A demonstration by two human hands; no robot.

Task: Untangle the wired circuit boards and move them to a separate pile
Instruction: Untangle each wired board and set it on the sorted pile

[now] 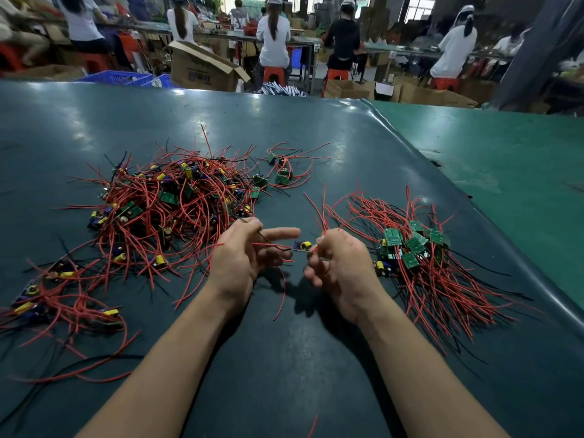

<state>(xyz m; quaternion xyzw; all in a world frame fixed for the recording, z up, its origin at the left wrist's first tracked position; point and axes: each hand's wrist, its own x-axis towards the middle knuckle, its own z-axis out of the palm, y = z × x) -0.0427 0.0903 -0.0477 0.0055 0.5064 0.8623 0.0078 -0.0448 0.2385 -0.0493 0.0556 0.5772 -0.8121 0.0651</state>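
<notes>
A big tangled heap of small green circuit boards with red and black wires (164,200) lies on the dark table at the left. A tidier pile of boards (414,245), wires fanned toward me, sits at the right. Between them, just above the table, my right hand (338,267) pinches one small circuit board (301,246) with a yellow coil. My left hand (246,254) holds that board's red and black wires, index finger stretched out toward the right hand.
A few loose boards (281,175) lie behind the heap, and more wired boards (47,298) trail at the near left. The dark mat meets a green table surface (505,159) at the right. People sit at benches beyond the far edge.
</notes>
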